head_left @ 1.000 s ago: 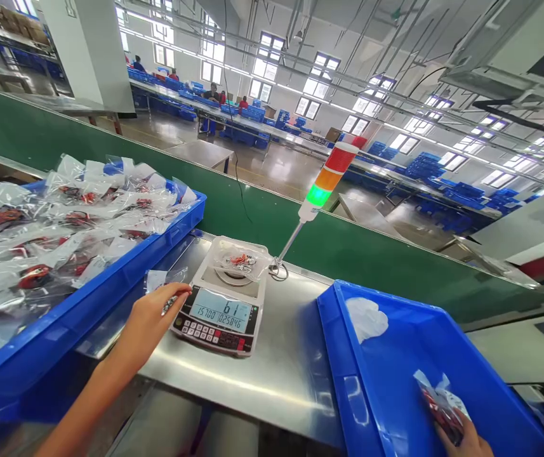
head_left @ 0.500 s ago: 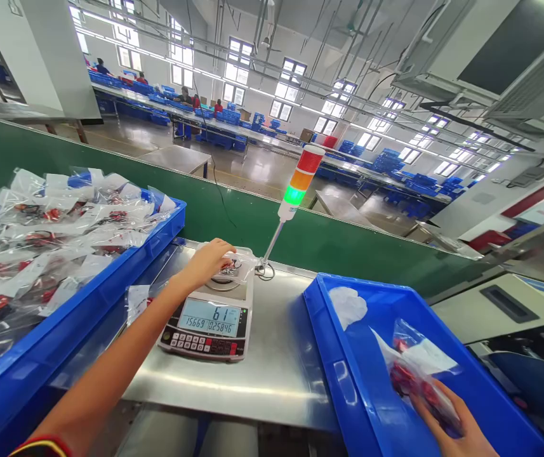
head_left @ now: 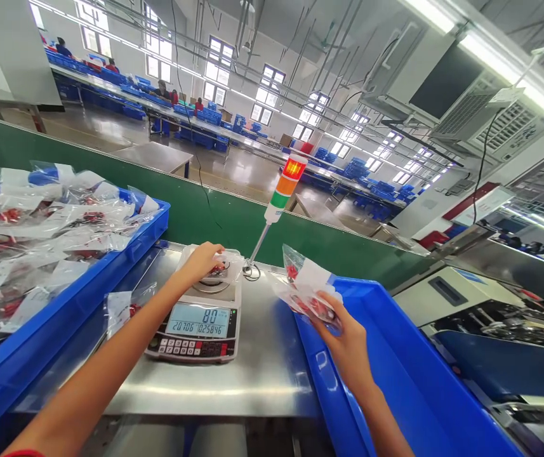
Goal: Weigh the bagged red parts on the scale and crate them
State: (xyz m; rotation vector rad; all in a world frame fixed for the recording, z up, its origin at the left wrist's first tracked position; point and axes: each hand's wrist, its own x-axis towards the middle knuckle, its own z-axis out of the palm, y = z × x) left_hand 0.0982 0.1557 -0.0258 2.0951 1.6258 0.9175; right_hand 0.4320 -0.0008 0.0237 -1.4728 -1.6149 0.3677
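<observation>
A: Your hands, in this frame?

B: My left hand lies spread on a clear plastic bag atop a silver digital scale. My right hand pinches a clear bag of red parts above a blue plastic crate.

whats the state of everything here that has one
left hand: resting on bagged part on the scale
scale: display reads 80
right hand: holding second bag over blue bin
stack light: red section lit
left bin: heaped with clear bags
</observation>
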